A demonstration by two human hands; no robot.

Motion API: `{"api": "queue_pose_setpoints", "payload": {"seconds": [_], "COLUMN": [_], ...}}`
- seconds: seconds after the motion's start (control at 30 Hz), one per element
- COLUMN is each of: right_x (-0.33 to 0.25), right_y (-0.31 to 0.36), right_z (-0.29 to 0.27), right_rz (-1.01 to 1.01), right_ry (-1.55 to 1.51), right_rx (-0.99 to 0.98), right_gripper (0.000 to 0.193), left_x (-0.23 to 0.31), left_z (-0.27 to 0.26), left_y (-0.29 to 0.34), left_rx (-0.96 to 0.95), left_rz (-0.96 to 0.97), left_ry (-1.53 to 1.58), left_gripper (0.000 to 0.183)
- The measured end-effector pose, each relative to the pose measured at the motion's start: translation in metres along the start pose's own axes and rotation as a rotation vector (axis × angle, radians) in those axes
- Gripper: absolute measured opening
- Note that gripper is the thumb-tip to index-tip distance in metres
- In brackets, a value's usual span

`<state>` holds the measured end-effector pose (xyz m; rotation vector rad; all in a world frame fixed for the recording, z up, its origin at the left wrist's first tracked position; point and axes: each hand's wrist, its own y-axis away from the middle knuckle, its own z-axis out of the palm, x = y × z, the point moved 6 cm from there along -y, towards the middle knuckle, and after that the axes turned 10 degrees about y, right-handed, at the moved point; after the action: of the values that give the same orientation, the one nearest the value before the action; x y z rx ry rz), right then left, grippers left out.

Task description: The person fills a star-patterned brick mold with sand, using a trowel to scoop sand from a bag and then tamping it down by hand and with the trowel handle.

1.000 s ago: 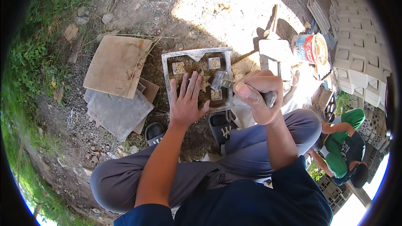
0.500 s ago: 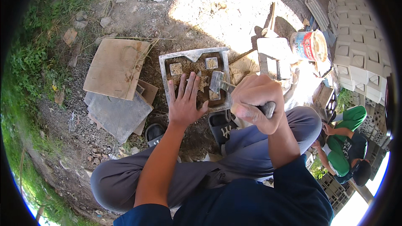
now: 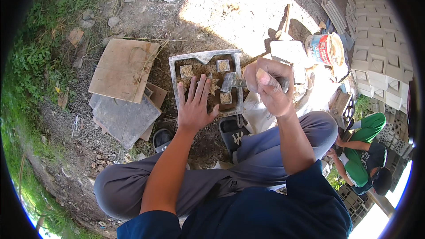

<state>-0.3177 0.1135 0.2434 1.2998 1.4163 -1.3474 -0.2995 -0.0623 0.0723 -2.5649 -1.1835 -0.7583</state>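
Note:
A grey, square-framed mold (image 3: 173, 68) lies on the ground before me, with square blocks and a star-shaped piece (image 3: 214, 86) inside it, all topped with a tan, grainy material. My left hand (image 3: 195, 106) rests flat over the mold's lower left part, its fingers spread and nothing held. My right hand (image 3: 271, 86) is wrapped round the handle of a hammer (image 3: 229, 82). The hammer's metal head is over the mold's right half, close to the lower right block (image 3: 226, 98); whether it touches cannot be made out. My left hand hides part of the mold's inside.
Brown and grey boards (image 3: 124, 66) are stacked at the left. A paint bucket (image 3: 325, 49) stands at the back right, beside stacked pale hollow blocks (image 3: 376, 53). Another person in green trousers (image 3: 369, 128) sits at the far right. My sandals (image 3: 231, 135) are just below the mold.
My right hand has turned and risen slightly toward the far side, and the hammer handle now lies more level. The left hand stays spread in the same place.

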Motion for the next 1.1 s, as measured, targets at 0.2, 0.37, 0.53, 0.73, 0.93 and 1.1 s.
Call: {"api": "queue_pose_setpoints", "payload": {"seconds": [0.2,0.37,0.53,0.73,0.93,1.1], "right_x": [-0.039,-0.060,-0.024,-0.039,-0.036,-0.048], "right_y": [0.009,0.020,0.019,0.027,0.029,0.031], "right_z": [-0.010,-0.006,0.017,0.015,0.017,0.026], "right_rz": [-0.189,-0.197,-0.140,-0.087,-0.187,-0.293], "right_ry": [-0.222,-0.168,0.120,-0.070,0.007,0.043], "right_rx": [-0.021,-0.090,-0.077,-0.190,-0.207,-0.278], "right_gripper": [0.064,0.067,0.075,0.076,0.065,0.046], "left_x": [-0.002,0.001,0.000,-0.001,0.000,-0.002], "left_z": [-0.004,-0.006,-0.005,-0.003,-0.004,-0.001], "left_y": [0.004,0.002,0.002,0.001,-0.001,0.004], "left_rx": [0.029,0.027,0.034,0.038,0.033,0.038], "left_rz": [0.019,0.024,0.023,0.032,0.018,0.018], "left_ry": [0.006,0.009,-0.001,-0.012,-0.006,-0.004], "left_gripper": [0.090,0.089,0.091,0.090,0.089,0.090]}}
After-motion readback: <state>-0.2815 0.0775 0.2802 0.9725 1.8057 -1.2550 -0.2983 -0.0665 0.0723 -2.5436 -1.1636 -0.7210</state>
